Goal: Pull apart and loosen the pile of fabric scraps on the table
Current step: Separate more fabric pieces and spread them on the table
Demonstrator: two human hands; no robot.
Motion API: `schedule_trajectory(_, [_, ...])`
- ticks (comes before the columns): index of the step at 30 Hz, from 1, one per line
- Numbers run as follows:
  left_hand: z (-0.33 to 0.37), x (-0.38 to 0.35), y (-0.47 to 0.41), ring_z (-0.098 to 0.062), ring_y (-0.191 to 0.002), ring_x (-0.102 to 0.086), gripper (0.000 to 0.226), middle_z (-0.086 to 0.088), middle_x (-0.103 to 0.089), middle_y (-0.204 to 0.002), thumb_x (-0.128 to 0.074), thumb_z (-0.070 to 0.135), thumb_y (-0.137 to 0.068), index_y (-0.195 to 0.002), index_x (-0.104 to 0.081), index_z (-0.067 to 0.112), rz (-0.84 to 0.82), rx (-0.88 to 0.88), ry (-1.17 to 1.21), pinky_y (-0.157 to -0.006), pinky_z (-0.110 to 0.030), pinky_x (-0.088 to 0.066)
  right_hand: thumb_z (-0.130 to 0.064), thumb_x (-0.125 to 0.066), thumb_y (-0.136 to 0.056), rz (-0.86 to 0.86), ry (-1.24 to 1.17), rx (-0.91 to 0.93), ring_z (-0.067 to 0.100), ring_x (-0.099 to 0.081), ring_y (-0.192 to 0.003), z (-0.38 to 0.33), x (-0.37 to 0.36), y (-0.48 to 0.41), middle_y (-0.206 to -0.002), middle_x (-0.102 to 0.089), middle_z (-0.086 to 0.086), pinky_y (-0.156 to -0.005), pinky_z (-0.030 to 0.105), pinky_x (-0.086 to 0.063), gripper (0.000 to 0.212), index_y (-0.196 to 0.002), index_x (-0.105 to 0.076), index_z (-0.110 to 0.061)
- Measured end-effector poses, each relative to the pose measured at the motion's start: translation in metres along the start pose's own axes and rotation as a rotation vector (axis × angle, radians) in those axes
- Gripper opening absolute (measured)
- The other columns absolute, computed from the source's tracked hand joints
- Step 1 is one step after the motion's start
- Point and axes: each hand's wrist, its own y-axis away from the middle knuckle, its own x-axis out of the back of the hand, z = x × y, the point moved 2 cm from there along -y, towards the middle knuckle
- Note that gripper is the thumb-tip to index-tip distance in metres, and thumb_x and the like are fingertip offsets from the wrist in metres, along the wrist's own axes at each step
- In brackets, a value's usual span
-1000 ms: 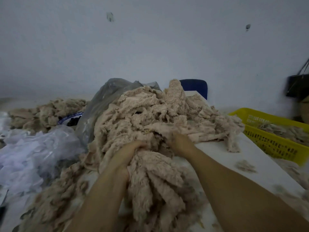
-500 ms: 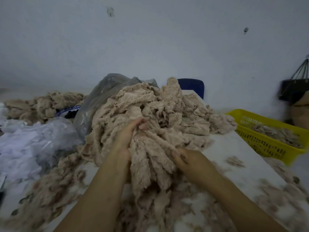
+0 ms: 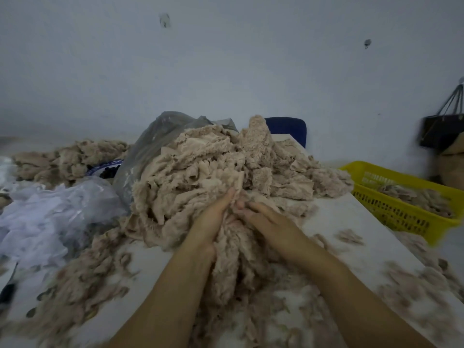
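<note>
From my seat at the feed, the pile (image 3: pixel 213 169) of beige scraps sits in the middle of the white desk (image 3: pixel 339 222), heaped high and spilling toward me. Both hands meet at its near edge, on one clump (image 3: pixel 233 249) that trails down between the forearms.

The left hand (image 3: pixel 213 217) lies along the clump's left side, fingers (image 3: pixel 229 197) pointing up and nearly straight. Its thumb is buried in the fabric, so I cannot tell whether it grips or only presses. The right hand (image 3: pixel 266 222) comes in from the other side, back up, with its fingers stretched out flat and their tips pushed into the same clump, close to the left fingertips. It is spread, not closed around anything I can see.

Loose bits (image 3: pixel 350 236) and fluff are scattered over the desk on both sides. A grey bag (image 3: pixel 155 139) stands just behind the pile on its left, and crumpled white plastic (image 3: pixel 50 217) lies further left. A second heap (image 3: pixel 70 156) sits at the back left. A yellow basket (image 3: pixel 401 217) with some scraps inside is at the right, beside the desk. A blue chair (image 3: pixel 288 126) shows behind the pile.
</note>
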Motion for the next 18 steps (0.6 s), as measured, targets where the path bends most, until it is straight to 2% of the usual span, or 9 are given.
schedule_trajectory(2, [0.0,-0.004,-0.001,-0.015,-0.052,-0.051,0.038,-0.011,-0.053,-0.063,-0.048,0.036,-0.097,-0.072,-0.056,0.009,-0.041,-0.021,-0.081,-0.048,-0.022,-0.044,-0.078,-0.032,-0.084,0.056,-0.047,0.05,-0.011,-0.057,-0.092,-0.01,-0.011,-0.005,-0.102,-0.064,-0.029,-0.075,0.012,-0.043,0.055,-0.109,-0.064,-0.042])
schedule_trajectory(4, [0.007,0.0,0.003,-0.01,-0.045,-0.045,0.035,-0.006,-0.049,-0.059,-0.051,0.033,-0.094,-0.069,-0.055,0.01,-0.043,-0.026,-0.005,-0.046,-0.02,-0.043,-0.068,-0.032,-0.089,0.119,0.025,0.074,-0.001,-0.061,-0.085,-0.003,-0.013,-0.003,-0.094,-0.07,-0.01,-0.075,0.017,-0.047,0.058,-0.098,-0.068,-0.024])
schedule_trajectory(5, [0.013,0.004,0.006,-0.008,-0.039,-0.043,0.034,-0.002,-0.046,-0.052,-0.054,0.03,-0.091,-0.063,-0.056,0.01,-0.016,-0.023,0.078,-0.042,-0.019,-0.044,-0.065,-0.034,-0.091,0.148,0.075,0.079,-0.001,-0.059,-0.078,0.002,-0.011,0.0,-0.087,-0.068,-0.007,-0.068,0.016,-0.044,0.055,-0.091,-0.065,-0.021])
schedule_trajectory(7, [0.024,0.016,0.008,-0.011,-0.038,-0.051,0.033,-0.001,-0.05,-0.048,-0.06,0.023,-0.085,-0.055,-0.057,0.01,0.05,-0.037,0.19,-0.043,-0.019,-0.049,-0.059,-0.038,-0.093,0.17,0.136,0.066,-0.004,-0.054,-0.066,0.017,-0.002,0.008,-0.073,-0.058,-0.007,-0.055,0.014,-0.037,0.043,-0.079,-0.057,-0.024])
schedule_trajectory(9, [0.034,0.027,0.009,-0.017,-0.049,-0.064,0.025,-0.004,-0.062,-0.056,-0.061,0.02,-0.085,-0.063,-0.064,0.009,0.126,-0.063,0.289,-0.05,-0.026,-0.055,-0.055,-0.04,-0.097,0.142,0.124,-0.011,-0.013,-0.052,-0.064,0.029,0.008,0.013,-0.073,-0.058,-0.017,-0.055,0.01,-0.036,0.031,-0.08,-0.055,-0.034])
schedule_trajectory(11, [0.04,0.039,0.006,-0.025,-0.071,-0.072,0.03,-0.013,-0.073,-0.076,-0.058,0.029,-0.095,-0.082,-0.07,0.006,0.238,-0.039,0.293,-0.064,-0.036,-0.06,-0.06,-0.038,-0.096,0.189,-0.004,-0.112,-0.009,-0.051,-0.052,0.037,0.021,0.016,-0.057,-0.056,-0.022,-0.052,0.014,-0.035,0.036,-0.075,-0.052,-0.035])
schedule_trajectory(12, [0.041,0.047,0.004,-0.025,-0.072,-0.071,0.035,-0.012,-0.073,-0.076,-0.055,0.032,-0.097,-0.079,-0.07,0.007,0.286,-0.045,0.295,-0.066,-0.036,-0.061,-0.059,-0.04,-0.097,0.257,-0.156,-0.178,-0.001,-0.045,-0.041,0.042,0.03,0.017,-0.046,-0.049,-0.017,-0.05,0.019,-0.033,0.04,-0.069,-0.048,-0.031])
schedule_trajectory(15, [0.046,0.065,-0.002,-0.009,-0.044,-0.052,0.048,0.004,-0.049,-0.051,-0.042,0.024,-0.103,-0.055,-0.044,0.017,0.334,-0.099,0.462,-0.05,-0.019,-0.053,-0.043,-0.045,-0.1,0.507,-0.672,-0.312,0.009,-0.021,-0.035,0.049,0.062,0.017,-0.044,-0.026,-0.008,-0.037,0.023,-0.022,0.043,-0.066,-0.042,-0.018])
schedule_trajectory(18, [0.035,0.055,-0.005,-0.007,-0.04,-0.045,0.047,0.003,-0.045,-0.048,-0.04,0.03,-0.105,-0.062,-0.047,0.014,0.374,-0.059,0.286,-0.042,-0.014,-0.045,-0.034,-0.042,-0.1,0.511,-0.631,-0.302,0.009,-0.022,-0.035,0.042,0.07,0.006,-0.047,-0.03,-0.006,-0.035,0.021,-0.021,0.035,-0.083,-0.063,-0.012])
